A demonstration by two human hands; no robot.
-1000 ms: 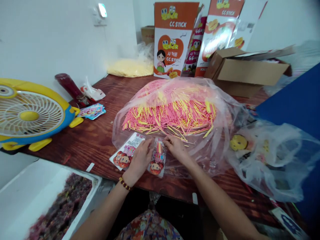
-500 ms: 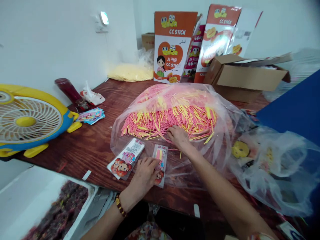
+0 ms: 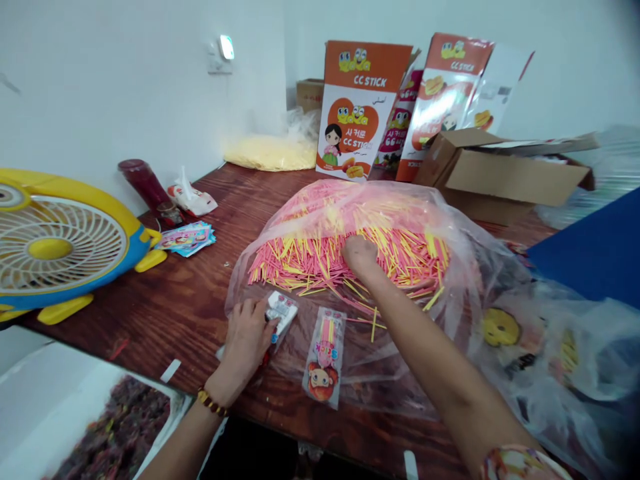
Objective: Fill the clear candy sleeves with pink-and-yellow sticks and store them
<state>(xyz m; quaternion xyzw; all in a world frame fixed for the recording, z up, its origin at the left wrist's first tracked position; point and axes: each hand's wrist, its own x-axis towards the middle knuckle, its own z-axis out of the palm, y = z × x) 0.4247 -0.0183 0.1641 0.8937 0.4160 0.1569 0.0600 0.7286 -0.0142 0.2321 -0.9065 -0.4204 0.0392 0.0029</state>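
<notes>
My left hand (image 3: 249, 338) is bent over a small stack of printed plastic packets (image 3: 284, 310), its fingers gripping their edge and covering most of the print. To its right, a clear packet (image 3: 324, 360) with a cartoon figure lies on the table, pink and yellow sticks showing inside. My right hand (image 3: 361, 256) reaches into the pile of thin pink and yellow sticks (image 3: 310, 260), fingers curled among them and fingertips hidden. The pile rests in a large, open, clear plastic bag (image 3: 400, 380), with a few loose sticks (image 3: 374, 323) near its front.
A yellow and blue fan (image 3: 65, 247) stands at left, near a dark red bottle (image 3: 145, 183), tissues (image 3: 195, 200) and flat packets (image 3: 187, 238). Behind are printed boxes (image 3: 350, 113) and an open carton (image 3: 515, 177). A white bin (image 3: 30, 393) sits below left; plastic bags (image 3: 575, 360) lie right.
My left hand has moved left from the single packet onto the stack, uncovering that packet. My right hand has pushed deeper into the sticks and its fingers have curled. The view has shifted slightly.
</notes>
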